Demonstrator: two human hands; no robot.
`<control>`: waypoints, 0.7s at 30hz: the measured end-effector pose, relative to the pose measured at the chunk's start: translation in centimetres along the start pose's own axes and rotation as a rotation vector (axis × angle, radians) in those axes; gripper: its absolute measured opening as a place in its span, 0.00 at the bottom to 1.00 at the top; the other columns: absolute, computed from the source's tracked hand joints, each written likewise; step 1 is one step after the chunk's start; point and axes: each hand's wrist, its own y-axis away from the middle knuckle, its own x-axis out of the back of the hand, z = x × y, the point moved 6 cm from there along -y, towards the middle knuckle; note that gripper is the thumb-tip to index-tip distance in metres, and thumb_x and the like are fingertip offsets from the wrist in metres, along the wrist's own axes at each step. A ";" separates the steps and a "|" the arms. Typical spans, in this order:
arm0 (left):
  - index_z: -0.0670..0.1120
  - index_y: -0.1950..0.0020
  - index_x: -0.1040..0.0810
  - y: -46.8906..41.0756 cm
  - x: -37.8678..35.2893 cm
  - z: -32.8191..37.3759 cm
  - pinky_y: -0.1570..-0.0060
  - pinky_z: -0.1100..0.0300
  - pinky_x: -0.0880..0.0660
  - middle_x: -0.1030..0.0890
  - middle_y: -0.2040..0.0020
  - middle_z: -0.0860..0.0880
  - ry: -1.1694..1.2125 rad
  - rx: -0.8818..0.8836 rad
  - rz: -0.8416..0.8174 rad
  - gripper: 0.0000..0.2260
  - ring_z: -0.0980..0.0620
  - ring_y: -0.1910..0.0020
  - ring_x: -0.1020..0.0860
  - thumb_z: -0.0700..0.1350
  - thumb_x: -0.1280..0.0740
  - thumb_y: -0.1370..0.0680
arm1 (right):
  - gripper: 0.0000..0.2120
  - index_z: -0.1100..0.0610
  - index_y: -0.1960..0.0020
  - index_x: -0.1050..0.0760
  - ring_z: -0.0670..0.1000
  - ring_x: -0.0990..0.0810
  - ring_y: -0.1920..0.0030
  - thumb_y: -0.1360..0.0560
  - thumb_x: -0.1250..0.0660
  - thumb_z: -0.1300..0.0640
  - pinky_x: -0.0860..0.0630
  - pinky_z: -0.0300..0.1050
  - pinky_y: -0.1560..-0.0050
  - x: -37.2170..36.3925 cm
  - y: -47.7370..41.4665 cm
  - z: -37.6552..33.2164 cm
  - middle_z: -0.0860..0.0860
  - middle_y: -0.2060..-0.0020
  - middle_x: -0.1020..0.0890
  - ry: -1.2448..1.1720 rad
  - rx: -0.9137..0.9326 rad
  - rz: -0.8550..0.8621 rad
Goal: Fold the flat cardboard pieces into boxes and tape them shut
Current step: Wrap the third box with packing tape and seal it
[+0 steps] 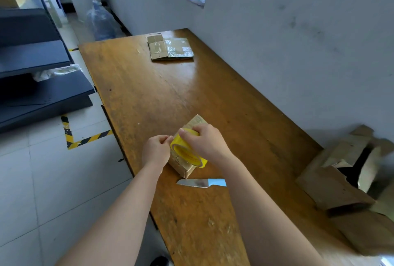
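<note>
A small folded cardboard box (183, 167) stands on the wooden table (149, 95) near its left edge. Above the box my right hand (204, 141) grips a yellow roll of tape (187, 151) from the top. My left hand (156, 149) pinches the loose tape end at the roll's left side. Most of the box is hidden behind the roll and both hands. A stack of flat cardboard pieces (169, 48), partly covered with shiny tape, lies at the table's far end.
A knife (202, 183) with a light blue handle lies just in front of the box, blade pointing left. Several opened cardboard boxes (341, 180) are piled at the right against the wall. Dark shelves (38, 78) stand left across the tiled floor.
</note>
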 end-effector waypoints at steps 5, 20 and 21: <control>0.51 0.50 0.17 0.0 -0.1 -0.1 0.50 0.49 0.20 0.17 0.55 0.54 -0.039 -0.020 0.005 0.08 0.53 0.53 0.20 0.49 0.35 0.20 | 0.21 0.52 0.70 0.32 0.46 0.32 0.75 0.22 0.40 0.42 0.40 0.38 0.77 -0.3 0.9 0.8 0.47 0.76 0.31 0.129 -0.043 0.067; 0.48 0.44 0.17 -0.1 0.6 0.3 0.51 0.52 0.22 0.17 0.49 0.51 -0.161 -0.099 0.001 0.10 0.49 0.50 0.21 0.48 0.37 0.19 | 0.22 0.57 0.64 0.29 0.49 0.29 0.71 0.22 0.42 0.41 0.33 0.41 0.73 -3.1 4.4 6.7 0.49 0.71 0.28 0.210 -0.225 0.035; 0.48 0.43 0.18 0.0 0.7 0.4 0.52 0.54 0.23 0.17 0.47 0.51 -0.190 -0.122 0.016 0.11 0.50 0.50 0.22 0.48 0.37 0.19 | 0.22 0.56 0.65 0.30 0.49 0.29 0.71 0.21 0.42 0.41 0.33 0.41 0.73 -3.4 4.6 7.0 0.49 0.71 0.27 0.217 -0.229 0.046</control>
